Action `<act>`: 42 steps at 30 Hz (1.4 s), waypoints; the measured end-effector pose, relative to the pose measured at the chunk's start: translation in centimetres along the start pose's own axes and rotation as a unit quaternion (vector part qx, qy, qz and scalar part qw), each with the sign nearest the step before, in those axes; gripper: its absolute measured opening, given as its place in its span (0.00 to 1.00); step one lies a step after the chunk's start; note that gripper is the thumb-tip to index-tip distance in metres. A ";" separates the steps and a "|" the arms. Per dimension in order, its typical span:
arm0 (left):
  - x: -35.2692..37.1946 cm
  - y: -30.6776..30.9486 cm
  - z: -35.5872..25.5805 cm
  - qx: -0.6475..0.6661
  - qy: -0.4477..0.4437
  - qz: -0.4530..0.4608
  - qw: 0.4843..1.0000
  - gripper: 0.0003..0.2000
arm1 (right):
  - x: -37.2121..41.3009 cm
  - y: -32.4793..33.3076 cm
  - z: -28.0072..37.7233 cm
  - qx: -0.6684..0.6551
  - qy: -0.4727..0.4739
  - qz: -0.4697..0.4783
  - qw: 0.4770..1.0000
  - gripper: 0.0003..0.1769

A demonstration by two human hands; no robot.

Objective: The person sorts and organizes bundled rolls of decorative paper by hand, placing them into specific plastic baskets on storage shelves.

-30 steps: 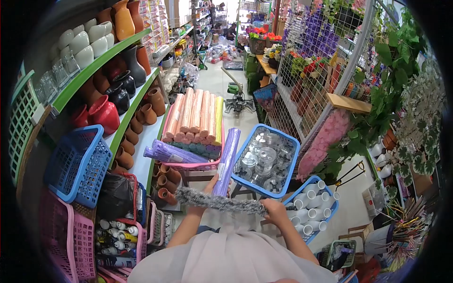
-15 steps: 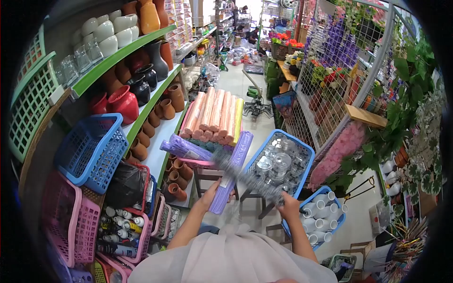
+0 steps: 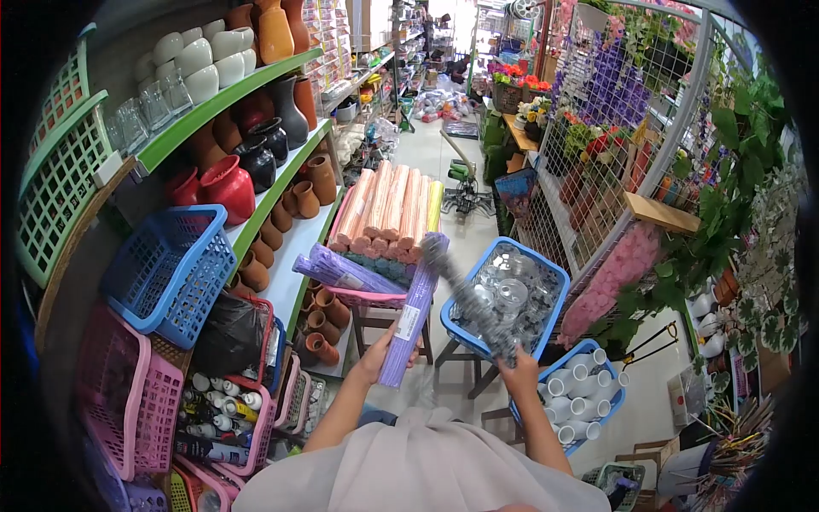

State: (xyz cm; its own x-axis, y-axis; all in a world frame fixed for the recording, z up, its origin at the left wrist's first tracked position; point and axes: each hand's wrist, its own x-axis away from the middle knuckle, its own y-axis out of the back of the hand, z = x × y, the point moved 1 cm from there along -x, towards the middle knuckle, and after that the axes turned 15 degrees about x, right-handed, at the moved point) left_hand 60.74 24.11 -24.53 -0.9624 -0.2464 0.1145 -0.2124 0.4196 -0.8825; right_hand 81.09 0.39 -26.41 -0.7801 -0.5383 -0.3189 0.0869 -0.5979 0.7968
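Observation:
My left hand point(image 3: 383, 355) is wrapped round the lower part of a long purple plastic-wrapped roll point(image 3: 408, 331) with a white label, held upright. In my right hand point(image 3: 518, 372) is the lower end of a fluffy grey duster point(image 3: 478, 307), smeared by motion. Its far end lies across the top of the purple roll. Just beyond, more purple rolls point(image 3: 345, 271) lie at the front left of a pink basket point(image 3: 375, 299). Peach rolls point(image 3: 388, 205) and a yellow roll point(image 3: 435, 200) are stacked in that basket, above bluish-green ones.
A blue basket of clear glassware point(image 3: 559, 299) stands on a stool to the right, with a blue basket of white vases point(image 3: 616, 410) below it. Left are shelves of pots point(image 3: 290, 200) and a blue basket point(image 3: 166, 273). A wire rack point(image 3: 589, 154) borders the aisle.
The duster has swung upward and to the right, its far end now at the purple roll's top. My left hand and the roll have barely moved; the roll's label now shows more fully.

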 end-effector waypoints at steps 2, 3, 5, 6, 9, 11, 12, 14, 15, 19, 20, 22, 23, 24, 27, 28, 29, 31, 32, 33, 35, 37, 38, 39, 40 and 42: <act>-0.4 0.7 0.4 -0.033 -0.019 -0.059 0.998 0.27 | 1.3 0.0 -0.2 0.064 0.190 0.078 0.977 0.22; -0.6 1.5 0.6 -0.066 -0.039 -0.120 0.990 0.27 | 1.5 0.2 -0.1 0.005 0.273 0.068 0.960 0.23; -0.8 4.2 0.7 -0.021 0.006 -0.013 1.000 0.27 | 1.5 0.4 -0.2 0.039 0.273 0.079 0.958 0.22; -0.7 5.0 0.7 0.022 0.051 0.095 0.994 0.27 | 1.6 0.4 -0.3 0.072 0.273 0.087 0.955 0.22; 0.4 1.3 0.7 -0.084 -0.028 -0.080 0.993 0.27 | 1.1 -0.6 0.0 0.030 0.092 0.083 0.992 0.20; 0.1 1.8 0.8 -0.009 0.002 -0.001 1.000 0.26 | 0.9 -0.6 0.9 -0.022 -0.018 0.084 0.996 0.20; 0.1 2.7 1.0 -0.009 0.000 0.000 1.000 0.26 | 1.0 -0.1 1.2 -0.023 -0.016 0.084 0.996 0.20; -0.2 5.3 1.3 0.002 0.013 -0.044 0.999 0.27 | 1.7 0.6 2.0 0.032 0.199 0.115 0.973 0.18; -0.1 4.7 1.2 0.002 0.011 -0.045 0.999 0.27 | 1.9 -0.2 0.6 0.021 0.260 0.128 0.957 0.20; 0.4 2.9 0.6 -0.054 -0.014 -0.018 0.998 0.26 | 1.0 0.0 0.4 0.045 0.194 0.064 0.978 0.21; 0.5 3.0 0.8 0.022 0.036 0.002 0.999 0.25 | 0.9 0.0 1.1 0.046 0.193 0.064 0.978 0.21; 0.4 2.1 1.2 0.006 0.014 -0.009 1.000 0.25 | 0.6 0.1 1.9 -0.049 0.006 0.049 0.998 0.18; 0.4 1.5 1.3 -0.010 -0.008 -0.022 1.000 0.25 | 0.8 -1.2 0.0 0.018 0.044 0.078 0.996 0.21; 0.4 0.7 1.4 -0.008 -0.009 -0.020 1.000 0.25 | 0.9 -0.6 0.1 0.020 0.045 0.077 0.996 0.21; 0.3 -0.2 1.8 0.045 -0.047 0.016 0.998 0.25 | 1.4 1.1 0.3 0.091 0.286 0.146 0.943 0.20; 0.0 0.3 1.8 0.045 -0.049 0.015 0.998 0.25 | 1.4 0.9 -0.4 0.090 0.287 0.146 0.942 0.20; -0.1 0.9 1.6 -0.045 -0.066 -0.018 0.997 0.24 | 1.3 0.5 -1.2 0.077 0.261 0.102 0.957 0.19; 0.1 0.9 1.1 -0.083 -0.048 -0.040 0.995 0.23 | 0.9 0.3 -0.8 0.026 0.178 0.051 0.982 0.20; 0.3 0.8 1.0 -0.032 -0.015 -0.027 0.999 0.24 | 0.7 0.0 -0.2 0.022 0.181 0.051 0.982 0.20; 0.8 0.2 0.8 -0.055 -0.040 -0.028 0.997 0.24 | 0.4 -0.4 0.3 -0.025 0.120 0.049 0.991 0.19; 1.4 0.6 0.7 -0.075 -0.066 -0.036 0.994 0.24 | 0.6 -0.7 1.1 0.014 0.117 0.041 0.992 0.19; 1.7 3.3 0.8 -0.143 -0.020 -0.161 0.976 0.23 | 0.9 -0.8 1.5 0.026 0.203 0.097 0.974 0.19; 1.9 3.8 0.9 -0.139 -0.018 -0.164 0.976 0.23 | 0.8 -0.6 2.0 0.036 0.287 0.144 0.946 0.19; 1.8 4.3 0.7 -0.085 -0.047 -0.128 0.987 0.22 | 0.6 -0.2 2.5 0.088 0.294 0.181 0.934 0.20; 1.8 3.9 0.3 -0.033 -0.076 -0.089 0.993 0.21 | 0.4 -0.7 2.3 0.087 0.295 0.182 0.934 0.20; 2.6 3.5 0.0 -0.094 -0.076 -0.186 0.975 0.20 | -0.1 -1.8 1.3 0.034 0.215 0.055 0.975 0.20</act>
State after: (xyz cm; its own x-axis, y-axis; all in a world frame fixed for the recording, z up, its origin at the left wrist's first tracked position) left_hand 57.50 24.95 -27.27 -0.7794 -0.5326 0.3300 -0.5834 0.4249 -0.6921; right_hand 80.18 2.29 -27.17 -0.4361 -0.8042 -0.4038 0.1032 -0.4905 0.8653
